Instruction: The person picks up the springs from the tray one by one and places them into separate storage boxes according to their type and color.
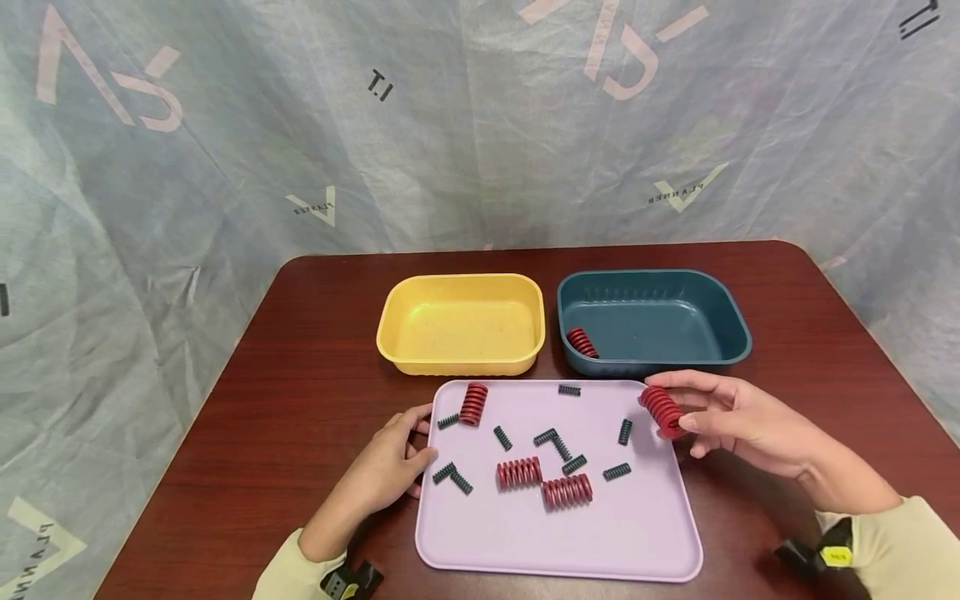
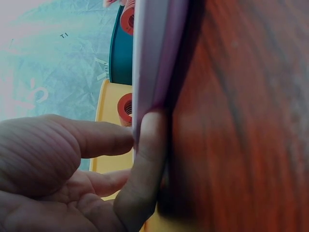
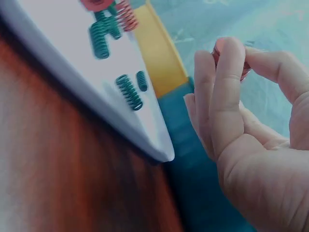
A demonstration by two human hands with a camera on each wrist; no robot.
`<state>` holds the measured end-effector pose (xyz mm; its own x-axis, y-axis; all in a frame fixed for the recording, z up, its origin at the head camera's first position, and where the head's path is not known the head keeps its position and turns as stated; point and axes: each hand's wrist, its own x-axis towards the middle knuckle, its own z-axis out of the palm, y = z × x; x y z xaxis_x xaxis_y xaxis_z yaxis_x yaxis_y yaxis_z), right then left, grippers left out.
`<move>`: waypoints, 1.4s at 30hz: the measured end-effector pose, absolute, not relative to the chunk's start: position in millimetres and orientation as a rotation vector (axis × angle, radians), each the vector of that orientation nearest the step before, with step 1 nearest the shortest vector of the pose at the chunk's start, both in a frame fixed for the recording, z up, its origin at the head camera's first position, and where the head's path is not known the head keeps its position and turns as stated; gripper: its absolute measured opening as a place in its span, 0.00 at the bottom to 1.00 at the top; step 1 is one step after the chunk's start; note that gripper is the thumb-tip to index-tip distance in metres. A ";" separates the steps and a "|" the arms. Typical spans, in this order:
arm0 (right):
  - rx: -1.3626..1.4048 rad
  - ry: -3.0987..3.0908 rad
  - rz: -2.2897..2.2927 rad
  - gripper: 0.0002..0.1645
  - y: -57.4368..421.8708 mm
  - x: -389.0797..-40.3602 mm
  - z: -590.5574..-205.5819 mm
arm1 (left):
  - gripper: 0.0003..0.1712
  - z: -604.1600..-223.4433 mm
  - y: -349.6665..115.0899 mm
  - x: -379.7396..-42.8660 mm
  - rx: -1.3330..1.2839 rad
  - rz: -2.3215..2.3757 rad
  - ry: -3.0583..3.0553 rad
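Note:
My right hand point(image 1: 738, 421) pinches a large red coil spring point(image 1: 663, 412) between thumb and fingers, above the right edge of the lilac tray point(image 1: 562, 550). In the right wrist view the fingers mostly hide that spring point(image 3: 245, 72). At the tray's left edge my left hand point(image 1: 390, 462) grips the rim, with the thumb on the rim and a finger along the outer side. On the tray lie several small dark green springs point(image 1: 617, 472) and three large red springs, one at the upper left point(image 1: 473, 404) and two near the middle, a left one point(image 1: 519, 473) and a right one point(image 1: 567, 492).
Behind the tray stand a yellow bin point(image 1: 461, 367) on the left and a dark teal bin point(image 1: 652, 367) on the right. One red spring point(image 1: 582, 342) lies in the teal bin's front left corner. A grey printed sheet point(image 1: 480, 150) hangs behind the brown table point(image 1: 247, 400).

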<state>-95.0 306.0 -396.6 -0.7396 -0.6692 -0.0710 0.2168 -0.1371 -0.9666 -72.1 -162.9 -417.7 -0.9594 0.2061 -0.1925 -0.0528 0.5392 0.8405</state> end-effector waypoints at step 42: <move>-0.516 1.971 -1.265 0.27 313.1 -270.6 -308.4 | 0.33 -416.8 -162.5 -71.3 0.146 1.349 2.528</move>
